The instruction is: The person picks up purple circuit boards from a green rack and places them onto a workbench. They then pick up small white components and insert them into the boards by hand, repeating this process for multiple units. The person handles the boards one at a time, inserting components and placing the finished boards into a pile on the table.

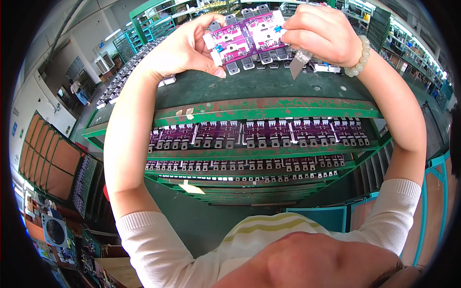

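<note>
A purple circuit board [246,38] with white connectors, two small blue parts and grey metal tabs along both long edges is held up above the top shelf. My left hand [187,48] grips its left end, thumb at the lower corner and fingers partly hidden behind. My right hand [319,36] is closed around a knife blade [300,63] with a wrapped upper end; its slanted tip points down. The fingertips of that hand touch the board's right end, beside a blue part. A beaded bracelet [360,57] is around my right wrist.
The green metal rack [269,106] has worn paint. More purple boards [269,132] line its lower shelves, and others [125,72] stand along the top left. A yellow paper [192,188] hangs lower down. Teal-framed panels [427,211] are at the right; a person [78,91] is far left.
</note>
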Available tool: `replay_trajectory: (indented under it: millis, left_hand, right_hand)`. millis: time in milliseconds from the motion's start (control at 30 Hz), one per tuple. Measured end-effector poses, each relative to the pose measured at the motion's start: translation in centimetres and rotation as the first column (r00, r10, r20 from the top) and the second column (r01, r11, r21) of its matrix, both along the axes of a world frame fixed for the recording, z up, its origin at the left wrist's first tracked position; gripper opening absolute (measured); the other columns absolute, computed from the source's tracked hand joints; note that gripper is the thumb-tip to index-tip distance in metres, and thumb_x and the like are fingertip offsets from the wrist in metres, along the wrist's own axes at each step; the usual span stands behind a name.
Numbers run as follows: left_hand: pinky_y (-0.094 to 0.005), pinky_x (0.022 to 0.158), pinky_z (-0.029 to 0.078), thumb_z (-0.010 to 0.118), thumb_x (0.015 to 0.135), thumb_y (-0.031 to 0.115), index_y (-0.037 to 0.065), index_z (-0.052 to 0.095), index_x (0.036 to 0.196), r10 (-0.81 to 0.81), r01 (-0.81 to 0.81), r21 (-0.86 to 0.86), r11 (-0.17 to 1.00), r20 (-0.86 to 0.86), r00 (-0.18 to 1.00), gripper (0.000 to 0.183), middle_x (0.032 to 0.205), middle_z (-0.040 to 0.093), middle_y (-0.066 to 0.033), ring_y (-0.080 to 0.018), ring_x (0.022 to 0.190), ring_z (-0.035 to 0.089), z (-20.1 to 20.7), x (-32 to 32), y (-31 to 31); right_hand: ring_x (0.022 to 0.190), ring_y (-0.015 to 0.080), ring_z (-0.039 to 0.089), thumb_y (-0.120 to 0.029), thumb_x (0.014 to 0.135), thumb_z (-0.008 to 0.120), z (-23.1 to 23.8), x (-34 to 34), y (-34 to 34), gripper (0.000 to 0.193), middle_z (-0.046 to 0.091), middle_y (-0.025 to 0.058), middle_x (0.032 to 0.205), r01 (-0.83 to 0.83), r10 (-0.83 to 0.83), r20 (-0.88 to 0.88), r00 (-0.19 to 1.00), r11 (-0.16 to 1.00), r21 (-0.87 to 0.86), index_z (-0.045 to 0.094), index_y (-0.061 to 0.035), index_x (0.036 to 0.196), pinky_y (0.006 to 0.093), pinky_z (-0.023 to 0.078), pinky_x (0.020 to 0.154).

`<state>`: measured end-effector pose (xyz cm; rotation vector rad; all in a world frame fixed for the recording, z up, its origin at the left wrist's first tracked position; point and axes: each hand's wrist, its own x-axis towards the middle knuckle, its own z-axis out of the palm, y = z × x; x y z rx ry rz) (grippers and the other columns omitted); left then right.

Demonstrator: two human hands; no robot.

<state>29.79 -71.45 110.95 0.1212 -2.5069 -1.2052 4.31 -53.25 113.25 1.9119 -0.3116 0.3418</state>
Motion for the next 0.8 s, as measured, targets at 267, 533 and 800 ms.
replay_trajectory:
  millis: [267,533,800]
  left_hand:
    - [-0.0310,0.088,0.060,0.078,0.065,-0.023,0.005,0.047,0.138,-0.039,0.039,0.025,0.999,0.006,0.999,0.084,0.112,0.071,-0.0051,-0.0134,0.099,0.071,0.1,-0.2,0.2]
    - [-0.0328,0.088,0.061,0.078,0.065,-0.023,0.005,0.047,0.136,-0.082,0.082,0.025,0.996,0.014,0.996,0.082,0.110,0.071,-0.0054,-0.0140,0.100,0.072,-0.2,-0.4,-0.6]
    - [-0.0318,0.087,0.060,0.078,0.069,-0.020,0.004,0.046,0.137,-0.067,0.068,0.028,0.997,-0.026,0.997,0.079,0.108,0.072,-0.0079,-0.0153,0.097,0.072,-0.2,-0.4,0.5]
  right_hand:
    - [0.065,0.0170,0.061,-0.012,0.076,0.071,0.0,0.0,-0.1,0.013,0.064,0.0048,0.085,-0.023,0.023,-0.006,1.000,1.000,-0.001,0.069,-0.0066,0.087,0.0281,0.045,0.048]
    - [0.066,0.0176,0.061,-0.012,0.076,0.071,0.0,0.2,0.0,0.013,0.063,0.0050,0.085,0.002,-0.002,-0.010,1.000,1.000,0.013,0.068,-0.0064,0.087,0.0281,0.046,0.049]
    - [0.066,0.0181,0.061,-0.012,0.076,0.071,-0.1,-0.3,-0.7,0.013,0.063,0.0049,0.085,-0.042,0.041,-0.028,0.999,0.999,-0.021,0.069,-0.0065,0.088,0.0284,0.047,0.049]
